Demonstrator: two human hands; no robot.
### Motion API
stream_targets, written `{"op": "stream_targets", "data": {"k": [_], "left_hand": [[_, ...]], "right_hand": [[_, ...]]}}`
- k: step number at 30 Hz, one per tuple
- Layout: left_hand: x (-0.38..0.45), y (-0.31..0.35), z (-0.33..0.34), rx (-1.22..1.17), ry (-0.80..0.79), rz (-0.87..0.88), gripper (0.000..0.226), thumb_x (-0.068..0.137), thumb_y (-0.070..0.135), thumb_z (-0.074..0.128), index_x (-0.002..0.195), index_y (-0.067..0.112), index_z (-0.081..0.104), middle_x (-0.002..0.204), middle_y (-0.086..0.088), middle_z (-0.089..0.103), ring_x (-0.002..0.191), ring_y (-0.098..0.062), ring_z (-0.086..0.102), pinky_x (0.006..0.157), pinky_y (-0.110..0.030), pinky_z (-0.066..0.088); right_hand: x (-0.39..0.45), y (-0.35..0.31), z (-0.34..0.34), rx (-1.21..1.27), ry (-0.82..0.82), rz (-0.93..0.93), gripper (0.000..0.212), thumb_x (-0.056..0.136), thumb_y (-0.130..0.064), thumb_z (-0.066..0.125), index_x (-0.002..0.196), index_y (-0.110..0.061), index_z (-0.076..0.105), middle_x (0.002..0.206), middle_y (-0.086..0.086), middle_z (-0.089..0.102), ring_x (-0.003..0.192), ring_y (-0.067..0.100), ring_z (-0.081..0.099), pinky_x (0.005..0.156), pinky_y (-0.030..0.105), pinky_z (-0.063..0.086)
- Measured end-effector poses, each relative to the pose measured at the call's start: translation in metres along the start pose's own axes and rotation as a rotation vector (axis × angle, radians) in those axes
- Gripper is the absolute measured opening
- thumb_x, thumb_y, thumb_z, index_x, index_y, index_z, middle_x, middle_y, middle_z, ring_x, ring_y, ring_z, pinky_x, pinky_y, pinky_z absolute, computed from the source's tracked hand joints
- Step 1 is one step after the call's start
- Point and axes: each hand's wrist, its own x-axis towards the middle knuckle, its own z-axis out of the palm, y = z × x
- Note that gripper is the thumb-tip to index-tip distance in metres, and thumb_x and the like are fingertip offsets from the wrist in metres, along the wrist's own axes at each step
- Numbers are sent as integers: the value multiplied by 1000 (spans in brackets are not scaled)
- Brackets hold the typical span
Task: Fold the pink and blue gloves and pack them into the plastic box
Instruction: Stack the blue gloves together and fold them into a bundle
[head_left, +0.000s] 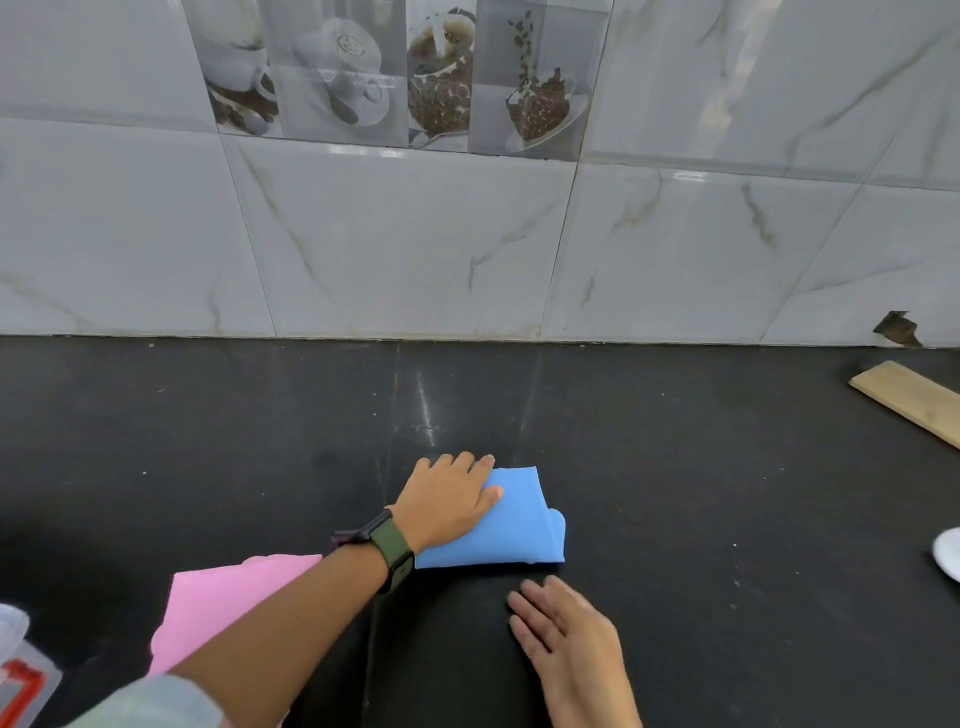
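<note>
1. The blue glove (506, 525) lies folded into a thick pad on the dark counter (675, 467), a little below the middle of the view, its rolled edge bulging at the 3 o'clock side.
2. The left hand (449, 499) lies flat on the glove's 9 o'clock half, palm down, fingers straight and close together, pointing to 1 o'clock. It presses the cloth and grasps nothing. A green-strapped watch (387, 545) sits on that wrist.
3. The right hand (566, 634) rests at 5 o'clock from the glove, near it but not touching. Its fingers are stretched out and relaxed toward 10 o'clock, holding nothing; I cannot tell whether the palm touches the counter.
4. The pink glove (223, 603) lies flat at 8 o'clock from the blue one, partly hidden under the left forearm, which crosses over its near corner.
5. At the far 8 o'clock corner of the view a clear plastic box (21, 670) with a red mark pokes in, mostly cut off.
6. A wooden board (909, 397) lies at 2 o'clock by the tiled wall (415, 249), and a white rim (948, 553) shows at 3 o'clock, both well apart from the gloves.
</note>
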Motion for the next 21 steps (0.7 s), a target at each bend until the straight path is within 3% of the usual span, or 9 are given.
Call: {"op": "stream_targets", "data": {"k": [2,5,10,12,18,21], "left_hand": [[5,0,-2,-26,-31,-40,55,98,46,24,141,13,33,135,-8,48,115,-30,50,95,-42,38],[6,-1,-4,-141,-65,-139,50,97,48,26,116,8,50,120,-11,56,104,-31,56,88,-40,41],[-6,-8,-4,-514,-133,-333,45,96,48,26,86,10,48,108,-15,62,97,-32,59,77,-37,41],[-18,-7,-5,-594,-99,-384,43,96,46,27,76,13,44,105,-15,63,95,-32,59,78,-37,43],[-67,-6,-18,-588,110,-576,39,99,36,27,75,10,42,98,-18,65,93,-37,59,79,-38,44],[-96,-9,-28,-534,224,-665,35,100,33,26,78,10,42,95,-16,65,91,-34,59,79,-37,43]], "right_hand": [[-3,-5,8,31,-84,76,34,93,-6,50,126,2,46,108,20,61,98,33,61,92,43,46],[3,-12,26,4,-114,77,28,93,-10,53,118,1,51,109,19,61,103,32,59,98,44,44],[14,-10,54,-86,-140,-25,28,88,-11,60,116,-11,55,109,11,66,96,27,65,71,39,55],[17,-10,61,-44,-160,-32,32,86,-8,61,118,-12,54,111,12,67,97,29,66,70,41,56],[16,-7,66,-65,-353,105,36,81,0,60,116,-6,59,109,18,70,100,38,65,86,54,53],[7,0,75,-139,-490,136,35,80,-2,60,114,-6,61,106,17,72,95,34,68,79,47,57]]}}
